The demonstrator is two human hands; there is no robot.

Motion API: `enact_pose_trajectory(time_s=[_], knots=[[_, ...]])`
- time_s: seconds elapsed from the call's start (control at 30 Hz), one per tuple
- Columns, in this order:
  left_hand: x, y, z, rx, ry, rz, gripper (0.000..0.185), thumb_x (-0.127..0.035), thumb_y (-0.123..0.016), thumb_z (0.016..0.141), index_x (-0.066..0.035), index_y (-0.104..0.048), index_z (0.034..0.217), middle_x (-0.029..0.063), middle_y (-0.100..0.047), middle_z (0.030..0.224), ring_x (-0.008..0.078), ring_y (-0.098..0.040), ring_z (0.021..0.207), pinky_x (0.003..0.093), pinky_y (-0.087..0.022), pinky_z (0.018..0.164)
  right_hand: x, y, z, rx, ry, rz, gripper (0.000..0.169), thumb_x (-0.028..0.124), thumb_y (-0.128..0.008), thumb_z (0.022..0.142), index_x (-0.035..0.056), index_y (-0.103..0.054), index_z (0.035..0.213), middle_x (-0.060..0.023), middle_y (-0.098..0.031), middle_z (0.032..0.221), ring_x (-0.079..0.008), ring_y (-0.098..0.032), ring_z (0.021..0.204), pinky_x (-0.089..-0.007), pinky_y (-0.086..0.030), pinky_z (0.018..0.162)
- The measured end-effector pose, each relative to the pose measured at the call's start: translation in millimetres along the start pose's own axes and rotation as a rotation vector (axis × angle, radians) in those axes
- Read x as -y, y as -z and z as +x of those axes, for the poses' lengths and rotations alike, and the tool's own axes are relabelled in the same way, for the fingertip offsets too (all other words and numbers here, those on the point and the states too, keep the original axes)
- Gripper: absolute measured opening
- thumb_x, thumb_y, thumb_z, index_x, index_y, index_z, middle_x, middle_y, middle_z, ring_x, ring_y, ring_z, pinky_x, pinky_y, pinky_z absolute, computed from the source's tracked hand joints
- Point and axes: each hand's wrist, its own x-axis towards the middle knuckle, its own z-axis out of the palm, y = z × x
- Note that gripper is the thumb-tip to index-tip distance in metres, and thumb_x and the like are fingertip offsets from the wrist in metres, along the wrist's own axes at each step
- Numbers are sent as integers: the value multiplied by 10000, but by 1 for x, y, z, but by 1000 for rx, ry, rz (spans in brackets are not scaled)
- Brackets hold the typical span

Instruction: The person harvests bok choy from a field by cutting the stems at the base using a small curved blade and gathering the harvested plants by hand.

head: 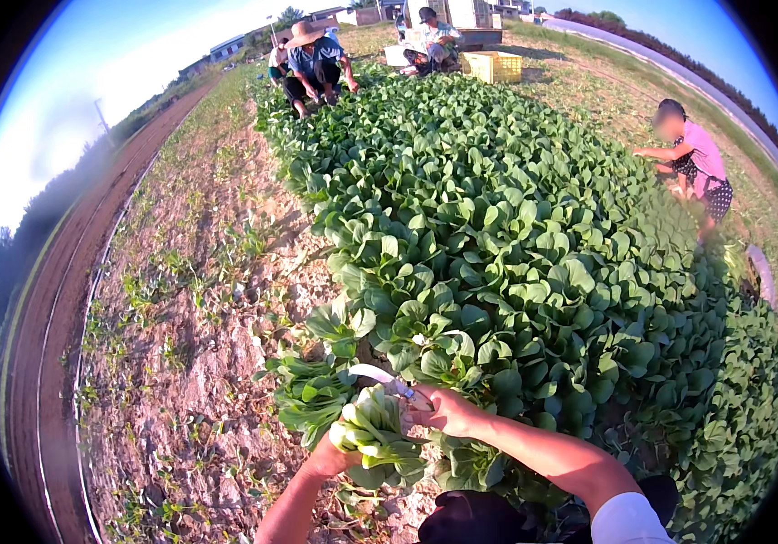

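My left hand (pixel 332 457) is closed around a bunch of leafy greens with pale stems (pixel 370 425), low in the middle of the head view. Just right of the bunch, my right hand (pixel 447 410) grips the handle of a sickle, whose curved blade (pixel 372 371) points left above the stems. The hands are close together. Cut greens (pixel 311 394) lie on the soil behind the bunch, to the left of the standing crop (pixel 484 258). My fingers on the bunch are partly hidden by it.
Several people crouch around the crop bed: one in a straw hat (pixel 314 61), one near a yellow crate (pixel 492 66), one in a pink top (pixel 705 153) at right. Dry soil with scattered small plants (pixel 205 381) runs along the left. A vehicle (pixel 474 24) stands at the far end.
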Motion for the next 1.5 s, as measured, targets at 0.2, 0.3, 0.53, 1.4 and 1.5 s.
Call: enact_pose_trajectory(time_s=[0.2, 0.3, 0.53, 1.4, 1.5], knots=[[50, 77, -8, -357, -66, 1454, 776, -173, -706, 650, -70, -376, 1345, 146, -587, 974, 310, -552, 897, 444, -365, 863, -9, 53, 3, -118, -156, -178, 351, 213, -650, 855, 3, -516, 1103, -64, -623, 930, -112, -580, 843, -286, -474, 766], [143, 84, -4, -401, 174, 1597, 909, -86, -654, 642, -73, -204, 1433, 236, -354, 1353, 369, -369, 1234, 505, -198, 1065, 10, 75, 3, -180, -156, -192, 316, 190, -644, 857, 3, -518, 1078, -64, -635, 922, -113, -594, 838, -277, -478, 750], [178, 66, -2, -88, 708, 1422, 1322, -382, -836, 513, -191, 56, 1469, 246, -47, 1496, 385, -99, 1385, 532, -111, 1098, 26, 153, -51, -333, -224, -279, 319, 84, -578, 889, 12, -483, 1184, -40, -600, 877, -102, -558, 760, -249, -471, 672], [52, -466, 261, 831, -480, 1357, 347, -123, -626, 763, -78, -555, 1100, 81, -586, 1047, 234, -607, 866, 408, -481, 782, -190, 207, -395, -1031, -456, -339, 454, 322, -564, 871, 45, -454, 1214, -207, -626, 914, -383, -608, 846, -444, -483, 713], [102, -475, 284, 695, -179, 1870, 322, -126, -651, 718, -80, -564, 1024, 104, -533, 1119, 255, -626, 809, 388, -514, 674, -193, 221, -368, -986, -311, -381, 436, 286, -541, 883, 62, -432, 1242, -199, -623, 941, -380, -613, 811, -462, -492, 682]])
